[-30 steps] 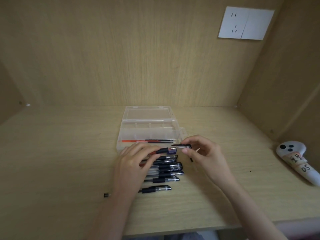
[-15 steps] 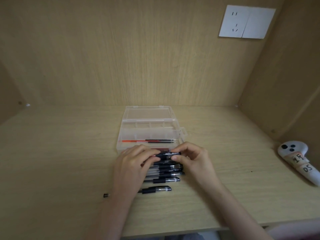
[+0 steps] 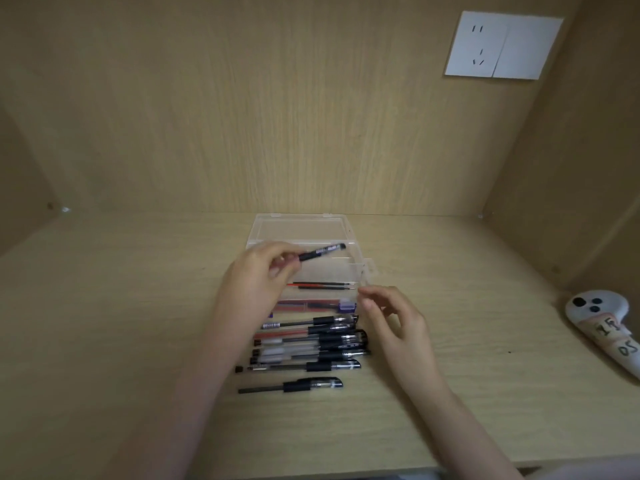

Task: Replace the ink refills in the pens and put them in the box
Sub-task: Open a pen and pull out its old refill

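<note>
Moving pen (image 3: pixel 322 252) to box (image 3: pixel 362 271)
L hand (image 3: pixel 256 282) fingers pinching pen, lifting it off row (image 3: pixel 311 344); R hand (image 3: pixel 391 317) releasing, fingers loose, empty.

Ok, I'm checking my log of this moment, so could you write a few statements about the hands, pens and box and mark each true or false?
1. The left hand holds a pen above the clear box. True.
2. The right hand grips a pen. False: it is open and holds nothing, near the box's front right corner.
3. Loose refills lie inside the box. True.
4. The box's lid is closed. False: it is swung open, away from the person.
5. A row of pens lies on the desk in front of the box. True.
</note>
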`<state>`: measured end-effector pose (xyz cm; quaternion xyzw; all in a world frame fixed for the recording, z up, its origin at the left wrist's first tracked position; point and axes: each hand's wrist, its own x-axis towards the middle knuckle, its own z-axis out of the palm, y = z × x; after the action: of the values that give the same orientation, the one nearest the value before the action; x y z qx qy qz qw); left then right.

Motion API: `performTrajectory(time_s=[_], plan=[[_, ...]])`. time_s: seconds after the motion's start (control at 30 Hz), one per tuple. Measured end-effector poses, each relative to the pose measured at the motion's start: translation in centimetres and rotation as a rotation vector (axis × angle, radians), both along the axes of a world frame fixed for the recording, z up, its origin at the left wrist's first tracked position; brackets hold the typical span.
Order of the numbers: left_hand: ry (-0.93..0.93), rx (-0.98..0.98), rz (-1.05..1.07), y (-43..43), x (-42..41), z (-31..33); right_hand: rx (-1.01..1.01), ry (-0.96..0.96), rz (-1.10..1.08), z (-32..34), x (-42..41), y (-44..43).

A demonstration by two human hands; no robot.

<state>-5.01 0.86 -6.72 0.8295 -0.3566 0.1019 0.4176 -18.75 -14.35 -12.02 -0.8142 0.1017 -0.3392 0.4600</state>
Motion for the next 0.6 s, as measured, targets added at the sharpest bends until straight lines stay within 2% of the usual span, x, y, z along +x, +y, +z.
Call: performTrajectory(time_s=[0.17, 0.4, 0.6], plan=[[0.093, 0.127, -0.081, -3.6, 5.3, 1.2, -0.203, 0.070, 0.108, -0.8, 0.3, 0.1], [0.232, 0.264, -0.183, -6.4, 8.0, -1.3, -0.188, 0.069, 0.098, -0.9, 0.4, 0.0], [0.176, 0.232, -0.153, -5.2, 6.7, -0.1, -0.169, 0.066, 0.101, -0.9, 0.4, -0.1]])
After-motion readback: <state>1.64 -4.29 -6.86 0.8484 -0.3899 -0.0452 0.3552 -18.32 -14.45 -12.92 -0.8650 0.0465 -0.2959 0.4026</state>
